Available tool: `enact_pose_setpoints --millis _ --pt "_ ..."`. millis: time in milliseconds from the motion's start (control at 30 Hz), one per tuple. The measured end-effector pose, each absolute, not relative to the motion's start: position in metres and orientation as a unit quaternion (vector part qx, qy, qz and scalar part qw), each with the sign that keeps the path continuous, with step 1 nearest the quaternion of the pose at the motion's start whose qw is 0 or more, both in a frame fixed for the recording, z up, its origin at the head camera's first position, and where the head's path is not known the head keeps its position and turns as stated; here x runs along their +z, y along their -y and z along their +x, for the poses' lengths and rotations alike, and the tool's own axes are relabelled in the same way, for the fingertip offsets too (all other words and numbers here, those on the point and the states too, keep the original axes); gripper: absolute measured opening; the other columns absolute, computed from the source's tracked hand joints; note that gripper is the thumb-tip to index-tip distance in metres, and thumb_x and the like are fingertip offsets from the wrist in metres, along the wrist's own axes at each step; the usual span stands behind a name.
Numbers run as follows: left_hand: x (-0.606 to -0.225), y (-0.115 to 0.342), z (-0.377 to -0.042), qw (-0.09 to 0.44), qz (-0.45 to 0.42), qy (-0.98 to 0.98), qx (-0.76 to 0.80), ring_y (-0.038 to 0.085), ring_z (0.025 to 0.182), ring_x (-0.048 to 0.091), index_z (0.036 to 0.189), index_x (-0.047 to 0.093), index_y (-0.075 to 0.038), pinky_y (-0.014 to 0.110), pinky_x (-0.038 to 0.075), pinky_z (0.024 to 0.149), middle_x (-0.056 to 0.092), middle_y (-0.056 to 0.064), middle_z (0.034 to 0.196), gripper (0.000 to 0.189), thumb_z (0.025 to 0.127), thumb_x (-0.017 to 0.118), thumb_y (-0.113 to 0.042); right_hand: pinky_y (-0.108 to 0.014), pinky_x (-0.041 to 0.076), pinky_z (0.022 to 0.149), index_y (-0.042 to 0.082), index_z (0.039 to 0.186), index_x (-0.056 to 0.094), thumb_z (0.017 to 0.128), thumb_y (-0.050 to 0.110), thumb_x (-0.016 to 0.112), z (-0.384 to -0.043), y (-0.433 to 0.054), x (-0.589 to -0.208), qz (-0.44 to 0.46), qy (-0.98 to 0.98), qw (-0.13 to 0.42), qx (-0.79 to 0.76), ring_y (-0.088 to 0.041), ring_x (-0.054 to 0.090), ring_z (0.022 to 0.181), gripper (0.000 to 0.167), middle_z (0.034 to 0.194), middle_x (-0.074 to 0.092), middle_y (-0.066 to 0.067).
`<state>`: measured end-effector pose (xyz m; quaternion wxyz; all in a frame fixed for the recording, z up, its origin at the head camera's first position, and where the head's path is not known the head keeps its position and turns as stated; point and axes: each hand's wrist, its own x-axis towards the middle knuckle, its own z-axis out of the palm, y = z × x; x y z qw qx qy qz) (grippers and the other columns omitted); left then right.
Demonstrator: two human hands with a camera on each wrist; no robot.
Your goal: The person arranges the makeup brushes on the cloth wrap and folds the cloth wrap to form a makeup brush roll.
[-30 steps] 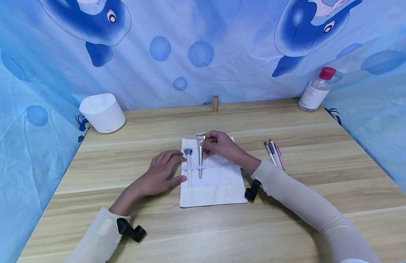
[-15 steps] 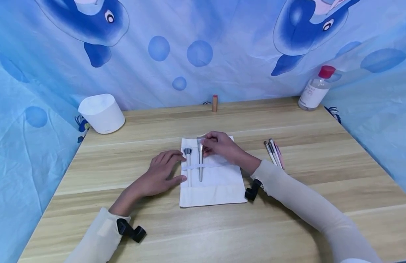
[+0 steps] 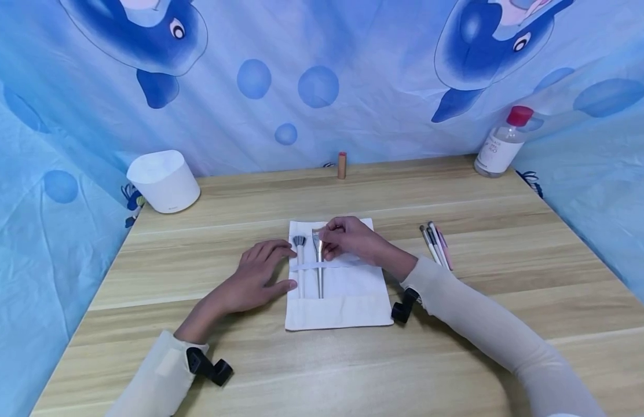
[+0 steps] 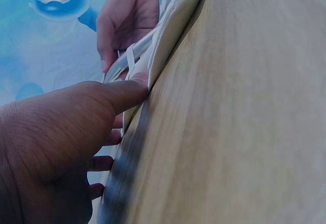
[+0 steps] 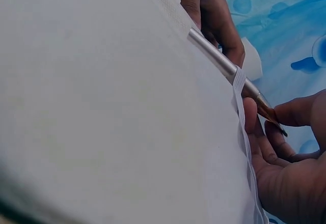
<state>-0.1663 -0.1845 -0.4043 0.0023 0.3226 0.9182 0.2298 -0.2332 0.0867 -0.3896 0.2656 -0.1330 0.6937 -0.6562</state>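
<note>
A white cloth brush roll [image 3: 355, 289] lies spread on the table, a thin elastic band [image 5: 239, 81] running across it. My right hand [image 3: 350, 238] pinches a silver makeup brush [image 3: 319, 281] near its bristle end. The brush passes under the band, and its lower tip meets the top edge of the roll's bottom pocket [image 3: 339, 313]. To its left, a pale-handled makeup brush [image 3: 300, 260] with dark bristles lies under the same band. My left hand [image 3: 256, 275] rests at the roll's left edge, fingers spread, thumb touching the cloth in the left wrist view.
Several slim brushes [image 3: 435, 246] lie together right of the roll. At the back stand a white rounded container [image 3: 165, 182], a small brown tube [image 3: 342, 166] and a red-capped clear bottle [image 3: 501, 145]. A blue dolphin-print curtain [image 3: 374, 69] hangs behind the table.
The silver brush has slid down toward me under the band, its tip now at the pocket edge. My right hand has moved down with it; my left hand has stayed in place.
</note>
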Motion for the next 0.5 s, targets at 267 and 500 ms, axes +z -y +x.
enact_pose_setpoints --millis 267,500 --pt "-0.4078 0.1857 -0.1682 0.001 0.325 -0.919 0.225 0.028 0.141 0.027 0.140 0.050 -0.018 0.058 0.022 0.106 0.036 0.004 0.152 0.054 0.097 0.063 -0.048 -0.026 0.046 0.057 -0.003 0.109 0.065 0.100 0.018 0.064 -0.2305 -0.0909 -0.3873 -0.147 -0.732 0.287 -0.600 -0.017 0.057 0.065 0.023 0.085 0.067 -0.014" --pt "-0.4094 0.1861 -0.1683 -0.002 0.325 -0.919 0.223 0.027 0.141 0.027 0.140 0.050 -0.019 0.058 0.022 0.106 0.036 0.003 0.152 0.055 0.097 0.062 -0.050 -0.027 0.032 0.050 0.001 0.099 0.073 0.098 0.019 0.064 -0.2300 -0.0926 -0.3816 -0.184 -0.771 0.293 -0.535 -0.015 0.040 0.051 0.020 0.062 0.053 -0.005"
